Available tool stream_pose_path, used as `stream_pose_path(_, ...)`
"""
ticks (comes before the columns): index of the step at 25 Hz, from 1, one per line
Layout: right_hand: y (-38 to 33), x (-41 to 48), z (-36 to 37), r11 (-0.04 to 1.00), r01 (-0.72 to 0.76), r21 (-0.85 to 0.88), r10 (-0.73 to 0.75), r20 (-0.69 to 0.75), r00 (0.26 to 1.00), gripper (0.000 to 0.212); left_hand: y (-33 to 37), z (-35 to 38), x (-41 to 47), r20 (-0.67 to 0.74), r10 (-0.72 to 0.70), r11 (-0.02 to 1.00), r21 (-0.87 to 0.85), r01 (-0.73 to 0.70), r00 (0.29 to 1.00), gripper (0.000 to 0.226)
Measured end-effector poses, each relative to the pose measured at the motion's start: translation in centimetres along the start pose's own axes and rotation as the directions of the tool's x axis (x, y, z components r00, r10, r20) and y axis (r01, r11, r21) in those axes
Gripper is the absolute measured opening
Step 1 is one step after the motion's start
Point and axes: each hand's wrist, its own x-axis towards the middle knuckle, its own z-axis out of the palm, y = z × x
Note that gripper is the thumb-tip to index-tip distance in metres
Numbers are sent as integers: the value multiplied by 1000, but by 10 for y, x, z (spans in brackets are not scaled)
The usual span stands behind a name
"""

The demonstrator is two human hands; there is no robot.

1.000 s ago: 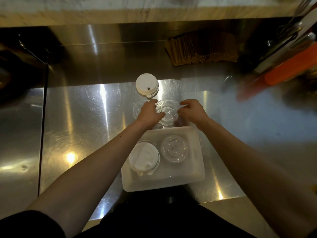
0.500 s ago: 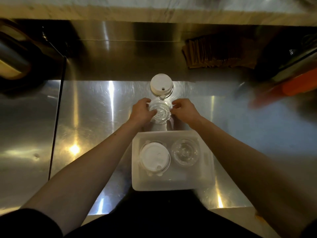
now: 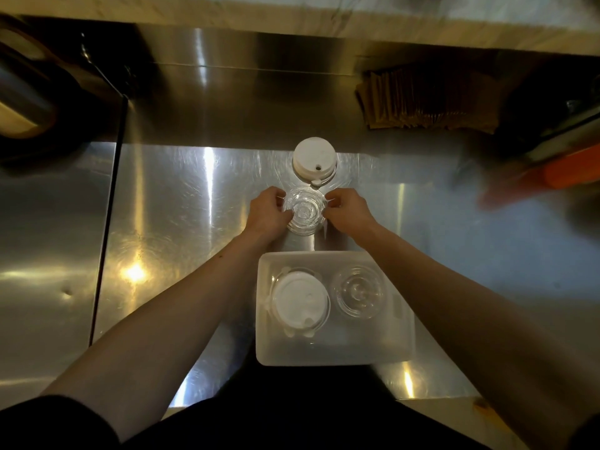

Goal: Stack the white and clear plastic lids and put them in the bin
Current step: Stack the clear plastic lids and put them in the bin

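Observation:
A stack of clear plastic lids (image 3: 304, 212) stands on the steel counter, just beyond the bin. My left hand (image 3: 268, 213) grips its left side and my right hand (image 3: 348, 212) grips its right side. Behind it, touching distance away, stands a stack of white lids (image 3: 313, 156) with a sip hole on top. The translucent white bin (image 3: 334, 352) sits close to me; inside it a white lid stack (image 3: 299, 303) lies at the left and a clear lid stack (image 3: 357, 292) at the right.
A pile of brown paper sleeves (image 3: 422, 102) lies at the back right. Orange and dark utensils (image 3: 558, 167) are blurred at the far right. A seam in the steel counter (image 3: 107, 222) runs down the left, with a round metal container (image 3: 19, 102) at the far left.
Both hands have closed in on the clear lid stack and squared it up; a loose clear lid seen at its left earlier is gone from the counter. The camera view shifted left.

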Motion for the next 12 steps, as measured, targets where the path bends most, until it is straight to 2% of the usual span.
stream_pose_path(12, 4, 1, 6, 997, 23, -76, -24, -13, 1000, 40, -9, 6, 0, -47, 81, 997, 22, -80, 996, 37)
